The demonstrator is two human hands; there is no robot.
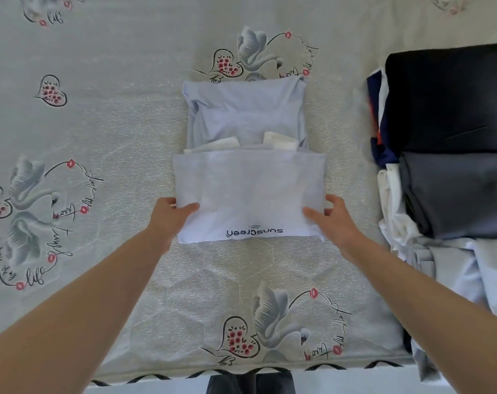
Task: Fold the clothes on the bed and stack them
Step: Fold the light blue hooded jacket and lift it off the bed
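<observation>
Lying in the middle of the bed sheet, a pale blue shirt is partly folded, its near portion turned over so that a flat panel with dark printed lettering faces up, the letters reading upside down from where the person stands. Both hands are on that near panel: the left hand pinches its left edge, thumb lying on top of the fabric and fingers tucked under, while the right hand grips the right edge the same way, thumb across the top and fingers curled round the side. The far half of the shirt stays flat on the bed, and two bits of white fabric show at the fold line where the halves meet. The sheet itself is light grey with printed swans, red-dotted hearts and looping script. Off to the right, well apart from the shirt, folded clothes sit in stacks: a black garment farthest away, a dark grey garment just nearer, with navy and white pieces showing beneath their left edges. Nearer still on that side, pale blue and white clothes lie in a loose, unfolded heap at the bed's edge
</observation>
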